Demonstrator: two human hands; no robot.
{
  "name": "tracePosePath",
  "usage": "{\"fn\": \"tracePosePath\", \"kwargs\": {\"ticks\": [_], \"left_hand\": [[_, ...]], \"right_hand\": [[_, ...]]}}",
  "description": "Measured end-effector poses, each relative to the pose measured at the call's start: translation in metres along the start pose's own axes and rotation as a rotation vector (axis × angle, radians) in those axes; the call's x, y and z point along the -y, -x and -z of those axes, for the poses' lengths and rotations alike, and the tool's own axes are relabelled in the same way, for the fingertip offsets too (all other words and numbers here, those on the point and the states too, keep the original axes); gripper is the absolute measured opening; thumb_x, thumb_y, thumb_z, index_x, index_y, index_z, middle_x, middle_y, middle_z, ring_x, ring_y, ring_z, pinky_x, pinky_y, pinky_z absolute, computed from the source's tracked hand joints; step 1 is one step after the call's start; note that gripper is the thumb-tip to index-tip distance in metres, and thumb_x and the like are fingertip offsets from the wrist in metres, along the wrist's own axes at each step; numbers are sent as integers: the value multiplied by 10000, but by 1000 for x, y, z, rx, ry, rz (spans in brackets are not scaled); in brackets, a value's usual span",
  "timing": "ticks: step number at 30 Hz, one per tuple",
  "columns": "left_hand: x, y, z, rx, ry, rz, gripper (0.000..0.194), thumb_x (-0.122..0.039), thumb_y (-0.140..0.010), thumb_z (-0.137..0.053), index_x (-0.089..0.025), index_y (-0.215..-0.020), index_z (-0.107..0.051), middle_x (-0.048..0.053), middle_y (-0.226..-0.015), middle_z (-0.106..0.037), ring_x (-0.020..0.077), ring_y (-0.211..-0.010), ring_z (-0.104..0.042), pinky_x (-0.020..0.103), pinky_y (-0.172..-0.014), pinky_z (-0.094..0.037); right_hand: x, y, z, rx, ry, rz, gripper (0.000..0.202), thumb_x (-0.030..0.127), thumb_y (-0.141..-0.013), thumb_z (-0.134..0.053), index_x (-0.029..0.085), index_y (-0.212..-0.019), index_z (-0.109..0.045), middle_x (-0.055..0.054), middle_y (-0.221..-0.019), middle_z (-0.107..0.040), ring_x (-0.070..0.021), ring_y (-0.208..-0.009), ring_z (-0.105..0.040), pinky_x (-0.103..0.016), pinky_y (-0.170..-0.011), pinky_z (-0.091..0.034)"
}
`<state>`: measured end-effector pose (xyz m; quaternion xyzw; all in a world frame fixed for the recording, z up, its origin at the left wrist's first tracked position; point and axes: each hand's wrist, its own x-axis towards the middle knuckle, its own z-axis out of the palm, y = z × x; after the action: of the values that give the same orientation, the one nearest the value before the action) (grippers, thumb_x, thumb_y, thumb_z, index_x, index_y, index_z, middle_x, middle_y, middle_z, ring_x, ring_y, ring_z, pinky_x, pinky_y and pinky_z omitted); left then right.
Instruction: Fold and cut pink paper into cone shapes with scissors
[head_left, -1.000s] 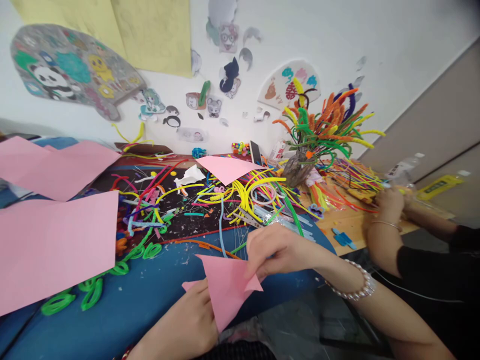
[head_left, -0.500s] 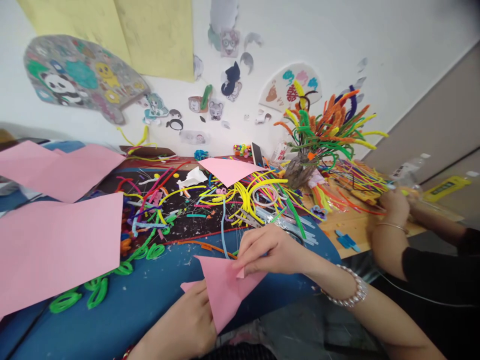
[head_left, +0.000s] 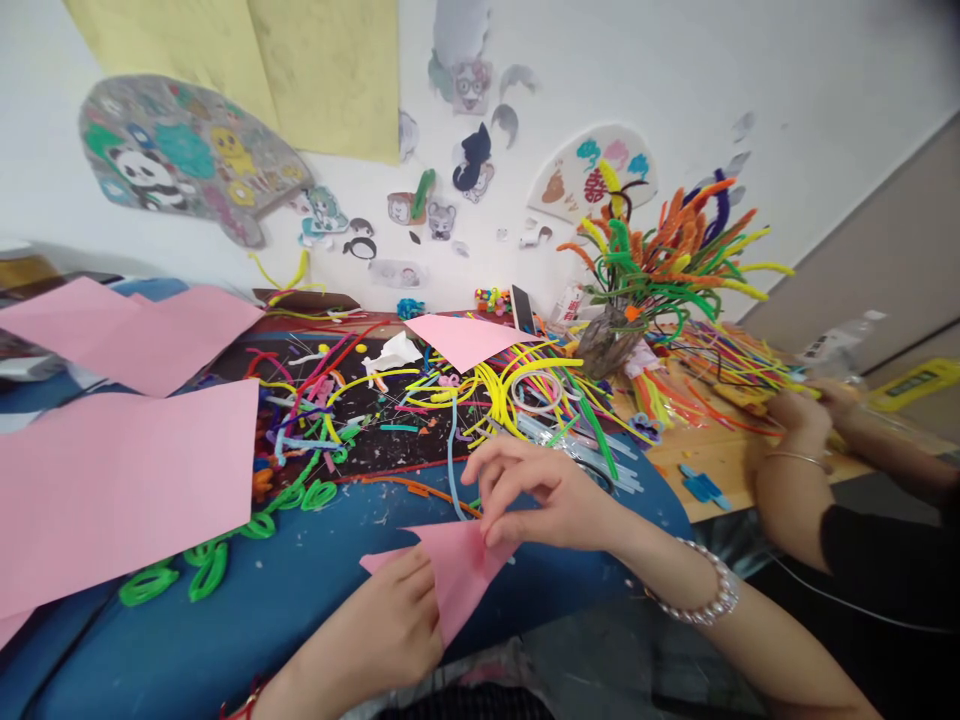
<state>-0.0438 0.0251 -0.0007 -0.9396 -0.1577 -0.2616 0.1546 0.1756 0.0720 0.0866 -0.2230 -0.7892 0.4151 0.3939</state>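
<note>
A folded piece of pink paper [head_left: 459,580] is held above the near edge of the blue-covered table. My left hand [head_left: 397,620] is closed round its left side, a pointed corner poking out beyond the fingers. At the paper's upper right edge, my right hand [head_left: 544,495] pinches it between thumb and a finger, the other fingers lifted and bent. Large pink sheets [head_left: 135,490] lie at the left, and a smaller pink piece [head_left: 469,342] rests on the pile of pipe cleaners [head_left: 499,395] behind my hands.
Green pipe-cleaner loops [head_left: 206,570] lie left of my hands. A vase [head_left: 604,343] of colourful pipe-cleaner stems stands at the back right. Another person's hands [head_left: 802,415] work at the wooden table [head_left: 675,480] on the right, near a bottle [head_left: 844,345].
My right hand's fingers have lifted and spread somewhat from the paper. The paper has turned a little and sits slightly further right. The whole view has shifted slightly.
</note>
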Motion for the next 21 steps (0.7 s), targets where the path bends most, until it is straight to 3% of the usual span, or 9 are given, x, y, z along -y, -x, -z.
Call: {"fn": "tracePosePath", "kwargs": {"ticks": [4,10,13,16,21], "left_hand": [[-2,1,3,57,-26,-63,191,-145,-877,-567,-191,-721,-668,23,-670,-714,180,-627,-584,350,-684,-423],[2,-3,10,5,15,-120,307,-130,-853,-584,-212,-557,-600,-30,-480,-609,146,-466,-482,307,-526,-359],[4,-4,13,8,34,-134,295,-132,-875,-550,-214,-604,-633,-24,-528,-648,149,-494,-514,312,-565,-390],[1,-7,15,-75,47,-91,329,-87,-898,-448,-205,-683,-667,-7,-584,-675,167,-561,-553,330,-623,-422],[-7,-6,18,-118,41,-85,405,10,-805,-383,-218,-773,-715,-16,-627,-699,173,-614,-587,313,-672,-471]], "right_hand": [[1,-1,-2,29,-106,-90,95,268,-794,-769,184,-755,-751,-27,-840,-695,-117,-804,-645,-272,-759,-515],[2,0,-4,89,-340,-388,143,291,-746,-793,161,-731,-737,-20,-754,-710,-109,-730,-648,-225,-659,-523],[3,-2,-3,126,-399,-436,133,282,-727,-809,166,-725,-743,-12,-748,-714,-101,-725,-648,-223,-683,-529],[2,-5,-4,124,-450,-407,111,254,-709,-827,174,-710,-751,2,-732,-707,-87,-709,-639,-212,-692,-518],[-1,-4,-9,184,-503,-506,172,303,-675,-851,167,-722,-757,-7,-729,-712,-90,-689,-632,-203,-652,-505]]}}
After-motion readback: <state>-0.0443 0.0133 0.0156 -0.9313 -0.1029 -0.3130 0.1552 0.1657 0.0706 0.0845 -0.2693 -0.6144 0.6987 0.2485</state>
